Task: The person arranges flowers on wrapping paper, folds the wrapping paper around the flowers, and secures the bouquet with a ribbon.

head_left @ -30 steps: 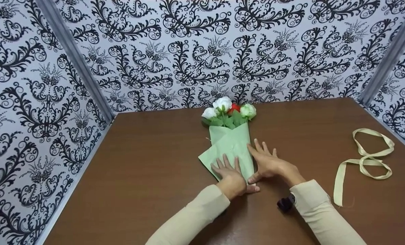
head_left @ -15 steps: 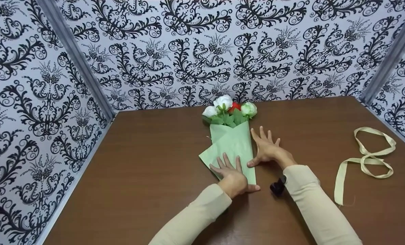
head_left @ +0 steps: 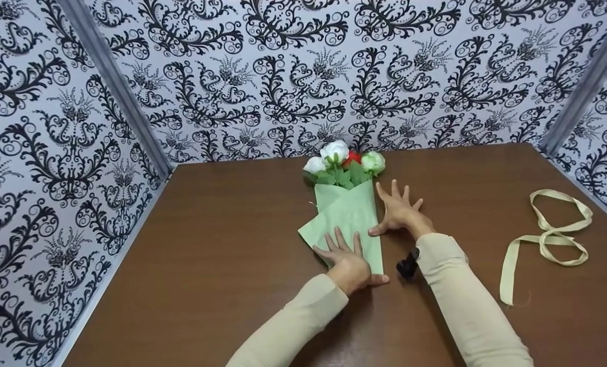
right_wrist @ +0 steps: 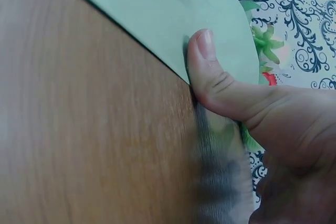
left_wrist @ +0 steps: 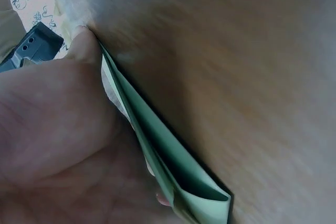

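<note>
A bouquet (head_left: 351,206) lies flat near the middle of the bench (head_left: 221,229), its long axis running almost straight away from the person. The bloom end points to the back wall (head_left: 303,76), near the bench's far edge; the foot points to the person. At the far end the flowers (head_left: 335,151), white, red and pale green, show above green leaves (head_left: 340,178). Pale green paper (head_left: 357,216) wraps the stems, its right edge nearly straight and parallel to the long axis, while one corner juts out to the left. The left wrist view shows the foot side-on, as flattened layers with a narrow gap between them.

The left hand (head_left: 349,265) rests on the lower part of the paper, fingers spread and pointing toward the blooms, thumb stretched out to the right along the foot. The right hand (head_left: 400,211) is at the paper's right edge, halfway up: its thumb reaches left with the tip on the paper, and its fingers fan out, pointing away from the person, beside the bouquet. Whether those fingers touch the bench is hard to tell. Both forearms, in cream sleeves (head_left: 471,300), slant inward. A cream ribbon (head_left: 549,238) lies in loops well to the right, its tail pointing toward the person.
</note>
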Available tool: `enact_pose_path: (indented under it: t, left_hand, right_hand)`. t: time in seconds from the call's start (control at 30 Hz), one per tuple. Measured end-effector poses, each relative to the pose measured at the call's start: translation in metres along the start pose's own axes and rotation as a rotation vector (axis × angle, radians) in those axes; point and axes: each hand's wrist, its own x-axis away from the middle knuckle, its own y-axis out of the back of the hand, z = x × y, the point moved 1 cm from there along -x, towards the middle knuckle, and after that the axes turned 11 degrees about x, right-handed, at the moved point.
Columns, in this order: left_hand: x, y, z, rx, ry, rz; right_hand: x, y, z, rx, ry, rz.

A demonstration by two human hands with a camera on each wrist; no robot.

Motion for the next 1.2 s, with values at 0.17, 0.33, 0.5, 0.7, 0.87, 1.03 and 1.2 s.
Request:
enact_pose_path:
  t: [0.17, 0.33, 0.5, 0.7, 0.87, 1.03, 1.2]
  left_hand:
    - [0.001, -0.001, 0.001, 0.005, -0.012, -0.012]
    - [0.000, 0.001, -0.001, 0.008, -0.014, -0.019]
    - [0.000, 0.007, 0.000, -0.011, -0.033, 0.005]
    - [-0.003, 0.021, 0.005, -0.089, -0.132, -0.029]
    - [-0.008, 0.021, 0.010, -0.127, -0.195, -0.066]
    - [-0.014, 0.016, 0.012, -0.118, -0.180, -0.052]
    - [-0.010, 0.010, 0.012, -0.130, -0.109, -0.014]
  right_hand:
    - [-0.004, 0.000, -0.002, -0.011, -0.033, -0.032]
    - [-0.007, 0.003, -0.004, -0.030, -0.084, -0.066]
    - [-0.008, 0.005, -0.001, -0.016, -0.120, -0.053]
    - [-0.007, 0.005, 0.004, -0.001, -0.137, -0.023]
    - [-0.006, 0.004, 0.001, -0.017, -0.138, 0.031]
    - [-0.007, 0.004, -0.002, -0.020, -0.130, 0.049]
    - [-0.006, 0.004, -0.003, 0.021, -0.117, 0.085]
